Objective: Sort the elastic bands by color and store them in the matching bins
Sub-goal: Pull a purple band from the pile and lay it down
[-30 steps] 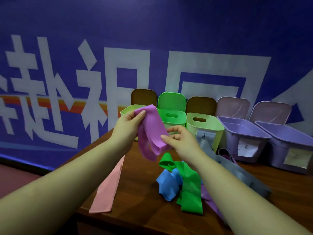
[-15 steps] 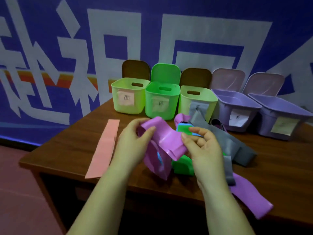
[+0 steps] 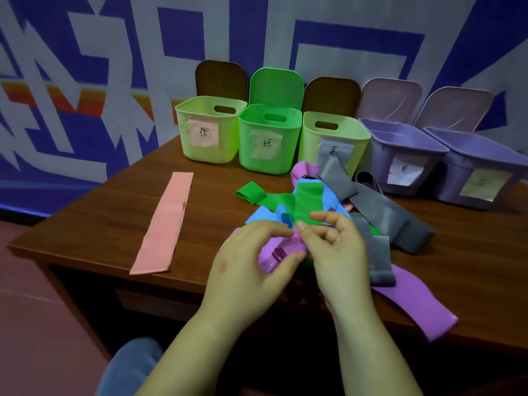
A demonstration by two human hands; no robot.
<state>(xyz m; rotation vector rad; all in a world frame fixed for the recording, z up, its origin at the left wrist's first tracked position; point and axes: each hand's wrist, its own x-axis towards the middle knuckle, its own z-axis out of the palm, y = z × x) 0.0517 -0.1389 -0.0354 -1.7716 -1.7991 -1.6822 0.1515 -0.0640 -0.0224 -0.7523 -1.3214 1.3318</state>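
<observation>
**Purple band in hand, being folded – not binned yet**

Purple band (image 3: 281, 248): bunched between both hands, low over the table's (image 3: 94, 224) near edge, just in front of the mixed pile. Left hand (image 3: 248, 270): thumb underneath, fingers curled over the top, gripping the bunch. Right hand (image 3: 337, 252): thumb + forefinger pinching the same band, other fingers loosely curled.

Pile behind/right of hands: green band (image 3: 288, 200), blue band (image 3: 333, 197), grey bands (image 3: 385, 212), all overlapping. A 2nd purple strip (image 3: 411, 307) runs out to the right from under the grey; can't tell if it's the same band or a separate one. Pink band (image 3: 164, 224) lies flat on its own, well apart to the left.

Bins along the wall, lids up: light-green bin w/ pink label (image 3: 210, 130), green bin (image 3: 270, 138), light-green bin w/ grey label (image 3: 335, 138), two purple bins (image 3: 400, 155) (image 3: 480, 170).

Step, imo: compacting the purple band before storing. Next needs: keep the bundle tight, lift clear of the pile w/o dragging green/blue along, reach right to a purple bin. Labels too small to read, so which of the two – can't say.
</observation>
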